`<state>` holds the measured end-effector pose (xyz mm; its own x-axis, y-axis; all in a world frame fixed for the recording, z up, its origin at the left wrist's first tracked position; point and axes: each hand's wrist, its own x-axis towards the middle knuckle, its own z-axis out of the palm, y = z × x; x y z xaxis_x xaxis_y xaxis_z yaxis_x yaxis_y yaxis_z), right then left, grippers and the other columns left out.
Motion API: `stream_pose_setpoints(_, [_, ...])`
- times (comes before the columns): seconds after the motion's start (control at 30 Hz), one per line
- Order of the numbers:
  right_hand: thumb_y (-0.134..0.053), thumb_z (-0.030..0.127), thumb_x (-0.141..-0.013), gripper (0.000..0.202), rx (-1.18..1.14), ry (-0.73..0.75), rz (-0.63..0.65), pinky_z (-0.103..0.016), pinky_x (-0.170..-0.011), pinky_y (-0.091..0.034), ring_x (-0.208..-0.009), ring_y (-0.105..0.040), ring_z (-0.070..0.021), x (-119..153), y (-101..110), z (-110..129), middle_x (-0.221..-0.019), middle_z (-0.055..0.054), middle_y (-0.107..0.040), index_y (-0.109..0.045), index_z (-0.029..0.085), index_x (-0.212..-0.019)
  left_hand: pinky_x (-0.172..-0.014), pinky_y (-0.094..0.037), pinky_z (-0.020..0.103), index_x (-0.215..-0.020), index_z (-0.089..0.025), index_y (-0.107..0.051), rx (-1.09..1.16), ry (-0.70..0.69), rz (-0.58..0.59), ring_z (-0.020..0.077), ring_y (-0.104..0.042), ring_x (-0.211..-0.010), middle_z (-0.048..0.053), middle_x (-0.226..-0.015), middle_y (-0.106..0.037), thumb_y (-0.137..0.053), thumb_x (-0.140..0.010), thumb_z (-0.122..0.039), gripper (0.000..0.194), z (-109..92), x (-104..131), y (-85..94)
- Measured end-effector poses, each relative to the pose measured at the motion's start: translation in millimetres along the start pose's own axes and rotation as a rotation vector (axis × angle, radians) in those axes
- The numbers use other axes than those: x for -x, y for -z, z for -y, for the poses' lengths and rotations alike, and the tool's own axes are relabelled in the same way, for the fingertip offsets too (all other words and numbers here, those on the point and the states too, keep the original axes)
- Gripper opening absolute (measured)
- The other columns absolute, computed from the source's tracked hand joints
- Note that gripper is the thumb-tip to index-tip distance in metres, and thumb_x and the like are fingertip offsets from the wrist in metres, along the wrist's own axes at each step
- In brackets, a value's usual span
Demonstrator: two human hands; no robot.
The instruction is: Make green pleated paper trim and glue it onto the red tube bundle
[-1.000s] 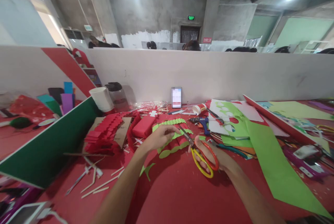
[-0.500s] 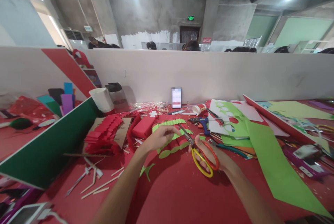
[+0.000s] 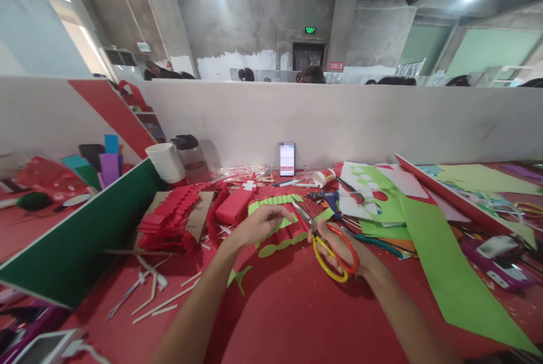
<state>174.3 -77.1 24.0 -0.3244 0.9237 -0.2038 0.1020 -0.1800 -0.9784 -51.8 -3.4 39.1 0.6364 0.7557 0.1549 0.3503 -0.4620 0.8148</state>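
A red and green paper piece (image 3: 268,250) with scalloped green edges lies on the red table at the centre. My left hand (image 3: 265,221) rests over its left part, with the fingers closed on it. My right hand (image 3: 333,245) holds scissors (image 3: 348,256) with one yellow and one red-orange handle loop. The metal blades point up and left across the right part of the paper piece. A small green strip (image 3: 326,214) shows just right of the blades.
Left are a red paper stack (image 3: 169,214), a red box (image 3: 233,207), wooden sticks (image 3: 167,302) and a green board (image 3: 85,245). A phone (image 3: 287,159) stands upright behind. Right are a blue glue gun (image 3: 332,200) and green paper sheets (image 3: 449,262).
The scissors have shifted slightly in my right hand, and their blades look a little more open. The small green strip beside them shows more. My left hand has barely moved.
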Motion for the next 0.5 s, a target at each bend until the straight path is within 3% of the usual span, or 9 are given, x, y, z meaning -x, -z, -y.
stream_pose_setpoints(0.13, [-0.046, 0.066, -0.083, 0.049, 0.141, 0.069, -0.071, -0.020, -0.036, -0.035, -0.036, -0.042, -0.0091, 10, 23, 18, -0.052, 0.006, -0.047, -0.055, 0.019, -0.094, -0.053, -0.038, 0.021, -0.098, -0.016, -0.069, 0.029, -0.005, -0.008, 0.0103, -0.046, -0.059, 0.001, -0.073, -0.056, -0.045, -0.085, -0.023, 0.028, 3, 2, 1.2])
stream_pose_setpoints(0.23, [-0.056, 0.057, -0.080, 0.045, 0.525, 0.074, -0.307, -0.025, -0.050, -0.042, -0.054, -0.059, -0.0171, 14, 56, 29, -0.065, -0.001, -0.062, -0.056, 0.020, -0.104, -0.061, -0.044, 0.023, -0.099, -0.017, -0.068, 0.054, -0.011, -0.010, 0.0136, -0.054, -0.071, 0.005, -0.087, -0.061, -0.046, -0.088, -0.028, 0.027, 2, 1, 1.3])
stream_pose_setpoints(0.3, [-0.061, 0.051, -0.078, 0.042, 0.923, 0.001, -0.567, -0.028, -0.059, -0.042, -0.069, -0.064, -0.0228, 16, 82, 31, -0.078, -0.006, -0.068, -0.057, 0.022, -0.108, -0.066, -0.046, 0.025, -0.099, -0.017, -0.067, 0.064, -0.011, -0.011, 0.0154, -0.057, -0.078, 0.006, -0.093, -0.062, -0.048, -0.088, -0.031, 0.026, 2, 1, 0.9])
stream_pose_setpoints(0.37, [-0.057, 0.044, -0.081, 0.040, 1.223, -0.225, -0.687, -0.030, -0.060, -0.040, -0.074, -0.066, -0.0283, 16, 106, 27, -0.081, -0.011, -0.069, -0.057, 0.019, -0.112, -0.067, -0.047, 0.025, -0.098, -0.017, -0.067, 0.067, -0.005, -0.009, 0.0157, -0.057, -0.079, 0.006, -0.092, -0.063, -0.049, -0.088, -0.034, 0.026, 1, 0, 0.2])
stream_pose_setpoints(0.5, [-0.053, 0.029, -0.081, 0.039, 1.412, -0.396, -0.597, -0.030, -0.060, -0.038, -0.078, -0.066, -0.0290, 16, 136, 10, -0.091, -0.016, -0.069, -0.054, 0.017, -0.118, -0.066, -0.047, 0.026, -0.095, -0.016, -0.066, 0.079, 0.016, -0.010, 0.0147, -0.056, -0.076, 0.005, -0.087, -0.063, -0.051, -0.088, -0.037, 0.027, -1, 0, -0.6])
